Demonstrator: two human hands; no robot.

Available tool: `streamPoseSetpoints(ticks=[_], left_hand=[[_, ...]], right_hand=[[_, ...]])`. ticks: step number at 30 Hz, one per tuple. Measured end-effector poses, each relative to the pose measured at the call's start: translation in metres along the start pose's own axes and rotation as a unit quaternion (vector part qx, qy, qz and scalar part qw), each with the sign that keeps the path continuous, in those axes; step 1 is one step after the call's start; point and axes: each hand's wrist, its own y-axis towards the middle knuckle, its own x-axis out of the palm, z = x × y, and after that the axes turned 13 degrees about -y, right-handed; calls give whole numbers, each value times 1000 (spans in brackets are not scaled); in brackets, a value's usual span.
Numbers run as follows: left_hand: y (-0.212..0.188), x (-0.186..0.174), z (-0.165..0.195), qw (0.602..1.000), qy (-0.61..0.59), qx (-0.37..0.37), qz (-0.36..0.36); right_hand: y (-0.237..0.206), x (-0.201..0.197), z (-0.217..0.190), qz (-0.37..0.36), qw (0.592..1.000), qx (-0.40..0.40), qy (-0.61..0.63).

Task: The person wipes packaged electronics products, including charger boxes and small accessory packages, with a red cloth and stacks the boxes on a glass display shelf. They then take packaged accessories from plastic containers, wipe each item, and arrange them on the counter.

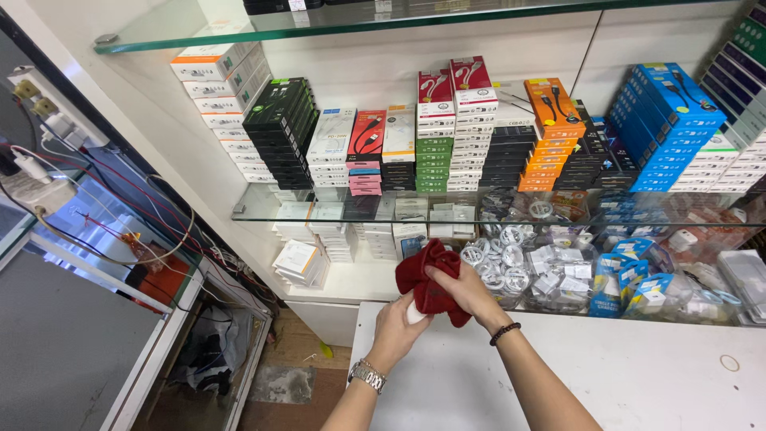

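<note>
My right hand (464, 289) grips a crumpled dark red cloth (427, 275) and presses it against a small white object (415, 313). That object sits in my left hand (396, 329), mostly hidden by fingers and cloth. Both hands hover over the near left corner of a white counter (638, 375). A metal watch (368, 375) is on my left wrist, a dark bead bracelet (504, 333) on my right.
Behind the counter, glass shelves (319, 214) carry stacks of boxed cables in white, black, red, green, orange and blue. Bagged white cables (511, 263) lie on the lower shelf. Wires and plugs (48, 152) hang at left beside a glass case.
</note>
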Motion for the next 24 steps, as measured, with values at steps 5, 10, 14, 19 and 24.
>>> streamPoseSetpoints(ticks=[5,10,14,19,24], left_hand=[[-16,-2,4,986,-134,92,-24],[4,11,-20,922,-374,-96,-25],[37,11,-38,924,-348,-105,117],[55,-14,-59,809,-545,-205,80],[53,21,-63,912,-372,-158,73]], right_hand=[[13,-29,22,29,992,122,-31],[0,-36,25,-28,842,272,466],[-30,11,14,-57,862,208,459],[-67,21,32,-147,882,209,395],[-37,14,35,-67,806,257,528]])
